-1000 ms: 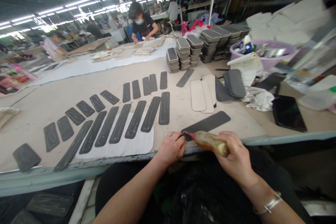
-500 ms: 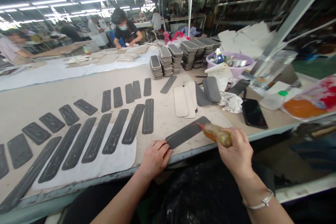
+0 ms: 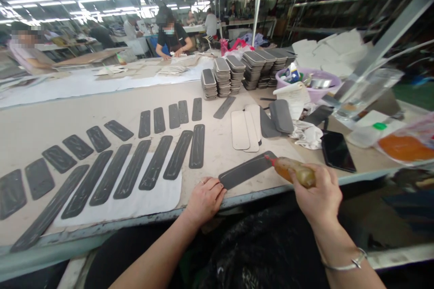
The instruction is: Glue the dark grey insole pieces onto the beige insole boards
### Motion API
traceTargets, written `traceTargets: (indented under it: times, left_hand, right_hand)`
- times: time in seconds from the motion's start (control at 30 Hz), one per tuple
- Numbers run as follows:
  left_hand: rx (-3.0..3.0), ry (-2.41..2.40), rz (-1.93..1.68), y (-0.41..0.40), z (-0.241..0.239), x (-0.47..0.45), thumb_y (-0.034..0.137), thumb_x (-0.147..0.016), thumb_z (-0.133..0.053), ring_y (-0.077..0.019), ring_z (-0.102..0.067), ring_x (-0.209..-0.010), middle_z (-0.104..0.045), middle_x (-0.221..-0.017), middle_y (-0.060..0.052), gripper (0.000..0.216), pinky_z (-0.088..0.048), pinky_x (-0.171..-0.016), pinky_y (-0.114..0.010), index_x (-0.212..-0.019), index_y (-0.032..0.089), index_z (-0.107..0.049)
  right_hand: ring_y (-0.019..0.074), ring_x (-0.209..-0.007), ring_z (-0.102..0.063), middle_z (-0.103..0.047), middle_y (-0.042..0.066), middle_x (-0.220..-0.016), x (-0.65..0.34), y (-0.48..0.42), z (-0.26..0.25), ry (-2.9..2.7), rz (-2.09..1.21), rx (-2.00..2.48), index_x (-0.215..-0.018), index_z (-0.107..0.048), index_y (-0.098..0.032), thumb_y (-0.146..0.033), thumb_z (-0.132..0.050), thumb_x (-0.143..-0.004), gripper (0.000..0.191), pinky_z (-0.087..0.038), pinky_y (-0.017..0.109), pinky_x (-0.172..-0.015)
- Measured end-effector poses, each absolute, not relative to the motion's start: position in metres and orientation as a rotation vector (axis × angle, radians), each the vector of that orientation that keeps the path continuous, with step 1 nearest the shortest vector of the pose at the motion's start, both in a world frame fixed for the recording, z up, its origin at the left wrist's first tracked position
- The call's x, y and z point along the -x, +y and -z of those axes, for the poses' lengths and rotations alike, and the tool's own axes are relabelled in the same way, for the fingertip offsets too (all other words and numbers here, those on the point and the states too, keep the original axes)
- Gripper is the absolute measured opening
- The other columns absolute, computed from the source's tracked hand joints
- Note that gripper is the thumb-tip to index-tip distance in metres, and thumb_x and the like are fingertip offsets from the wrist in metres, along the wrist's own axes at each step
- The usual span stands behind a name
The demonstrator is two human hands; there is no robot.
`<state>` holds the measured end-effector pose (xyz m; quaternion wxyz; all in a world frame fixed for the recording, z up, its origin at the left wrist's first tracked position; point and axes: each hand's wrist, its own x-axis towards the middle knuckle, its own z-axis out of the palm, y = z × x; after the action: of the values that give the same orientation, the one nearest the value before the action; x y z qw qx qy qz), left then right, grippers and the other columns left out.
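My right hand is closed around a soft squeeze glue bottle with amber contents and a red nozzle. The nozzle tip touches or nearly touches the right end of a long dark grey panel with rounded corners. A thin wet line runs along that panel's far edge. At the panel's left end, by the table edge, my left hand grips it with fingers curled together; the thumb is partly hidden. To the left lie several long dark panels and shorter ones, with shiny glue lines on them.
Stacked panels stand at the back beside a purple basin. Pale panels, a crumpled white cloth and a black phone lie to the right. Across the table a masked co-worker handles pieces.
The glue bottle's nozzle has moved slightly right along the panel's far edge, and the glue line looks longer. My left hand stays at the panel's left end. The view has shifted a little.
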<state>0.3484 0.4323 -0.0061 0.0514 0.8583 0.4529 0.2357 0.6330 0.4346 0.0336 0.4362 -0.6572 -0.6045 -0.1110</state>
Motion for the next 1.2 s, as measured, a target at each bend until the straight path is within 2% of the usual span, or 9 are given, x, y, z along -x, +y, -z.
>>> traceTargets:
  times: [0.17,0.43,0.87,1.07,1.2]
  left_hand:
    - [-2.64,1.378,-0.722,0.431,0.007,-0.348,0.023,-0.088,-0.045,-0.0184,-0.053,-0.085,-0.058,-0.086,-0.007,0.021,-0.046,-0.081,-0.035,-0.087,0.014,-0.063]
    - [-2.645,1.394,-0.729,0.432,0.008,-0.348,0.024,-0.088,-0.044,-0.0172,-0.051,-0.079,-0.055,-0.078,-0.007,0.023,-0.045,-0.078,-0.034,-0.08,0.015,-0.063]
    - [-2.634,1.42,-0.71,0.432,0.007,-0.348,0.024,-0.088,-0.044,-0.0168,-0.051,-0.077,-0.056,-0.077,-0.007,0.024,-0.044,-0.078,-0.034,-0.078,0.016,-0.064]
    - [-2.618,1.385,-0.746,0.434,0.005,-0.348,0.022,-0.088,-0.043,-0.0168,-0.052,-0.079,-0.057,-0.078,-0.006,0.023,-0.045,-0.079,-0.035,-0.079,0.015,-0.064]
    - [-2.622,1.377,-0.725,0.434,0.006,-0.348,0.021,-0.088,-0.044,-0.0168,-0.051,-0.079,-0.056,-0.078,-0.005,0.023,-0.044,-0.079,-0.034,-0.076,0.016,-0.062]
  right_hand:
    - [0.0215,-0.081,-0.054,-0.056,0.005,-0.086,-0.615,0.424,-0.037,-1.63,0.052,1.456,-0.09,-0.055,-0.019,-0.033,-0.065,-0.074,0.024,-0.045,0.036,-0.075]
    - [0.0221,-0.084,-0.055,-0.055,0.006,-0.091,-0.581,0.416,-0.034,-1.815,-0.196,1.204,-0.095,-0.053,-0.02,-0.028,-0.064,-0.076,0.024,-0.045,0.038,-0.075]
    - [0.0221,-0.084,-0.055,-0.056,0.007,-0.09,-0.589,0.399,-0.037,-1.891,-0.192,1.207,-0.096,-0.053,-0.02,-0.024,-0.063,-0.076,0.023,-0.048,0.037,-0.072]
    - [0.0245,-0.081,-0.055,-0.056,0.007,-0.087,-0.613,0.401,-0.039,-1.777,-0.022,1.358,-0.093,-0.055,-0.021,-0.028,-0.063,-0.075,0.021,-0.048,0.041,-0.071]
    - [0.0264,-0.084,-0.056,-0.057,0.008,-0.087,-0.629,0.41,-0.04,-1.666,0.169,1.492,-0.092,-0.057,-0.021,-0.029,-0.064,-0.074,0.021,-0.048,0.044,-0.076]
